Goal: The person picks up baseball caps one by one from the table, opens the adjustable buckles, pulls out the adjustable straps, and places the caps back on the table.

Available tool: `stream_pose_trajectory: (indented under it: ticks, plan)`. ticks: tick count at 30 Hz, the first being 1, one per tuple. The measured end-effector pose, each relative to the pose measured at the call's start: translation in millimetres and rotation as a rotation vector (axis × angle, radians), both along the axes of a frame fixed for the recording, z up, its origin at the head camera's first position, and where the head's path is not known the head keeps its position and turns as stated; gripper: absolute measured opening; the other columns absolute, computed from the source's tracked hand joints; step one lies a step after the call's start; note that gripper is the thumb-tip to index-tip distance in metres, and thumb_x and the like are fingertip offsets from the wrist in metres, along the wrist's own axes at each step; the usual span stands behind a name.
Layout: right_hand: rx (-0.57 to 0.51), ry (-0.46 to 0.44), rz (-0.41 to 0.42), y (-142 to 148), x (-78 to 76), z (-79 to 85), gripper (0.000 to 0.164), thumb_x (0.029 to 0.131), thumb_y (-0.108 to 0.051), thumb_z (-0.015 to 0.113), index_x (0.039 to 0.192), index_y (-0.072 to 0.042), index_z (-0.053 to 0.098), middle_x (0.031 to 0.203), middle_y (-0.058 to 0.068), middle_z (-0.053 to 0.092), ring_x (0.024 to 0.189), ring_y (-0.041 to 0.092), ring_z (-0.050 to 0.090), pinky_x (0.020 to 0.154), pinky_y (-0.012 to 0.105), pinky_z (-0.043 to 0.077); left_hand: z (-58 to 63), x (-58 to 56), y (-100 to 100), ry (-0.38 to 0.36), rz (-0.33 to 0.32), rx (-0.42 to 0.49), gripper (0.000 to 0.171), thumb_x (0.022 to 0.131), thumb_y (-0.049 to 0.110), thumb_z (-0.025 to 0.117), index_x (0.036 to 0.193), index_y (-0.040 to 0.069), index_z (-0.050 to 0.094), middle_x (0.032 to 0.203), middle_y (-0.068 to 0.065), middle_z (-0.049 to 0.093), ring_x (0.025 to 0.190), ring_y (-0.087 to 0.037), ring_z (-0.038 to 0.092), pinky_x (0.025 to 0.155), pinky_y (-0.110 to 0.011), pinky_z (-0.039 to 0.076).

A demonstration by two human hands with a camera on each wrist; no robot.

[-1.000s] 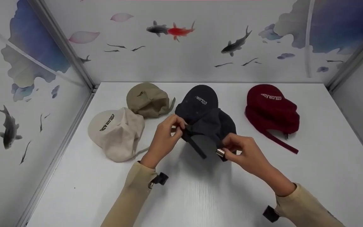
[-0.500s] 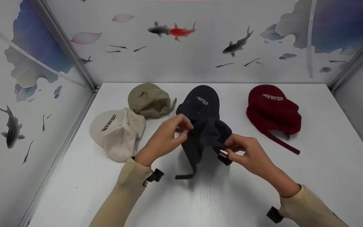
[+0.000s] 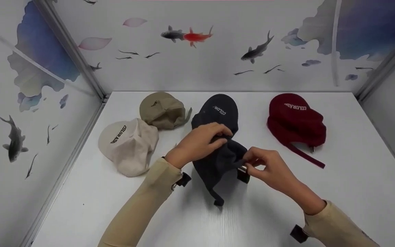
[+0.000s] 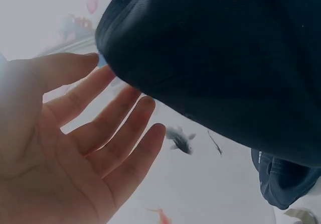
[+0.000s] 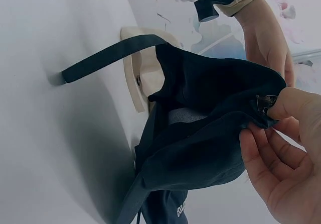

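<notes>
A dark navy cap [image 3: 218, 118] lies in the middle, its brim with white lettering pointing to the back wall. My right hand [image 3: 269, 168] pinches the cap's rear edge by the metal buckle [image 5: 265, 102], lifting that part of the crown. Over the crown reaches my left hand [image 3: 202, 142]; in the left wrist view its fingers [image 4: 125, 169] are spread and nearly straight, fingertips right at the fabric's edge. The cap's loose strap [image 5: 113, 58] hangs down toward the front, as the right wrist view shows. Folded fabric hides part of the cap's inside.
Left of the navy cap lie an off-white cap [image 3: 129, 147] and an olive cap [image 3: 165, 109] behind it. A red cap [image 3: 297, 120] with a trailing strap is at the right. Printed panels [image 3: 218, 68] enclose the white table [image 3: 132, 212] at back and sides.
My left hand has let go of the cap's left rear edge and moved right across the crown. The strap has dropped toward the front. My right hand keeps its pinch near the buckle.
</notes>
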State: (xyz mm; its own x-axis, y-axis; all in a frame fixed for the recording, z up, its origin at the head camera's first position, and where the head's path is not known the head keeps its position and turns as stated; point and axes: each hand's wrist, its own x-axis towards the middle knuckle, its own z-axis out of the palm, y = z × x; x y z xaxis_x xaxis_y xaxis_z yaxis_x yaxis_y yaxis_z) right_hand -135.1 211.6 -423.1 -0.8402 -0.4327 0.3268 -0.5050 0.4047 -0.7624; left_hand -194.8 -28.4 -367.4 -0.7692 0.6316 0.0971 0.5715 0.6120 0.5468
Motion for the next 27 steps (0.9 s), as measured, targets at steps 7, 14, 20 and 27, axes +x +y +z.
stream_pose_trajectory:
  ticks: [7, 14, 20, 27]
  plan:
    - [0.029, -0.003, -0.02, 2.4, 1.5, 2.3, 0.022, 0.087, 0.008, 0.065, 0.092, -0.013, 0.067, 0.087, -0.001, 0.071, 0.078, 0.003, 0.064, 0.072, 0.02, 0.058, -3.2, -1.6, 4.2, -0.013, -0.03, -0.008, 0.025, 0.102, 0.022, 0.057, 0.124, 0.016, 0.067, 0.121, -0.002, 0.069, 0.112, -0.017, 0.063, 0.101, -0.035, 0.05]
    - [0.022, 0.012, -0.006, 6.6, 3.1, 1.1, 0.022, 0.087, 0.008, 0.065, 0.092, -0.013, 0.067, 0.086, -0.001, 0.071, 0.077, 0.003, 0.064, 0.071, 0.021, 0.059, -3.3, -2.3, 3.9, 0.0, -0.059, 0.007, 0.016, 0.1, 0.016, 0.061, 0.112, 0.015, 0.071, 0.111, -0.003, 0.07, 0.104, -0.016, 0.064, 0.096, -0.035, 0.051]
    - [0.017, 0.013, -0.008, 11.0, 5.0, -0.1, 0.024, 0.086, 0.009, 0.066, 0.091, -0.014, 0.067, 0.084, -0.003, 0.071, 0.076, 0.004, 0.063, 0.071, 0.021, 0.059, -1.5, -1.5, 2.7, 0.038, -0.081, -0.015, 0.012, 0.097, 0.014, 0.064, 0.106, 0.014, 0.072, 0.105, -0.003, 0.069, 0.098, -0.016, 0.063, 0.09, -0.033, 0.053]
    - [-0.003, 0.03, 0.003, 14.0, 8.4, -0.7, 0.028, 0.085, 0.011, 0.066, 0.092, -0.016, 0.067, 0.086, -0.004, 0.07, 0.076, 0.005, 0.065, 0.071, 0.022, 0.059, 2.1, 0.6, -0.5, 0.089, -0.09, -0.014, 0.01, 0.097, 0.014, 0.064, 0.105, 0.014, 0.071, 0.103, -0.003, 0.068, 0.095, -0.017, 0.063, 0.086, -0.031, 0.053]
